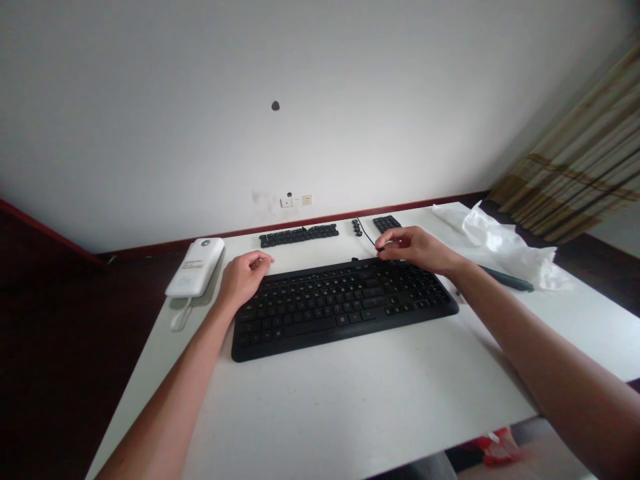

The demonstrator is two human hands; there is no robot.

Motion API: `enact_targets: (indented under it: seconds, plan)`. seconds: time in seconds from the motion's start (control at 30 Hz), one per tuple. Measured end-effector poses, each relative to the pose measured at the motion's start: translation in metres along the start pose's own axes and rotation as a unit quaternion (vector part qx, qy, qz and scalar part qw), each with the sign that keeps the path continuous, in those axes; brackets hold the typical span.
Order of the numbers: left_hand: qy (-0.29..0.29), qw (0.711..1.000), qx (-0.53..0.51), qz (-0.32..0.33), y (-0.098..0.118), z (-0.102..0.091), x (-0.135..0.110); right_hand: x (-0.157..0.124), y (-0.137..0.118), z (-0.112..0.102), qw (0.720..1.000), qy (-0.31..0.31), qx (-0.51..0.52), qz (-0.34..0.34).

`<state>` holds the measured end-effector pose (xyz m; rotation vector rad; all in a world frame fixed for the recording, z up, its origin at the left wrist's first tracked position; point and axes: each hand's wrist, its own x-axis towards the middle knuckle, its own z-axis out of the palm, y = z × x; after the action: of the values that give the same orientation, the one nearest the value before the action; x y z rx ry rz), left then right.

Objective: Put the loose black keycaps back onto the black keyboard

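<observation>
Black plastic full-size keyboard (310, 329) lies on the white bench (320, 407), between and just nearer than both sets of fingers. Work judged part-way: near row looks fitted, long space bar included; whether farther rows carry caps or bare sockets, cannot tell. Loose caps off the board are left to deal with, or so it seems.

Left to right:

- White rounded power bank (197, 267) with a strap, left of the left fingers.
- Left hand (243, 276), by the board's far left corner. Fingers loosely curled, thumb close to forefinger; no object visible in them.
- Long strip of black loose keycaps (299, 235), beyond and right of the left fingers.
- Small black keycap cluster (357, 227), beyond the right fingers, near a thin black cable (367, 232).
- Right hand (419, 249), over the board's far edge. Fingers nearly closed in a pinch at something small and dark; cap or cable end, cannot tell.
- Crumpled white plastic bag (510, 248), right of the right fingers.
</observation>
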<state>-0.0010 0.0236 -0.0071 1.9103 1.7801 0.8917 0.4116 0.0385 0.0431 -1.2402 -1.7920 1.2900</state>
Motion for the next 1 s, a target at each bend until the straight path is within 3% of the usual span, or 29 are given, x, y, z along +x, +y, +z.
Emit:
enact_targets:
  seconds: [0.17, 0.37, 0.57, 1.0]
  plan:
    - [-0.001, 1.0, 0.0, -0.006, 0.0, 0.0, 0.0, 0.005, 0.007, 0.0, 0.997, 0.052, -0.059, -0.009]
    - [0.001, 1.0, 0.004, -0.008, 0.002, -0.001, -0.001, 0.006, 0.012, -0.007, 0.99, 0.043, -0.134, -0.02]
    - [0.002, 1.0, 0.007, -0.006, 0.001, -0.001, 0.0, -0.001, 0.003, -0.01, 0.972, 0.022, -0.221, -0.08]
    - [0.002, 1.0, 0.007, 0.002, -0.001, 0.0, 0.0, -0.001, 0.003, -0.006, 0.967, -0.003, -0.251, -0.036]
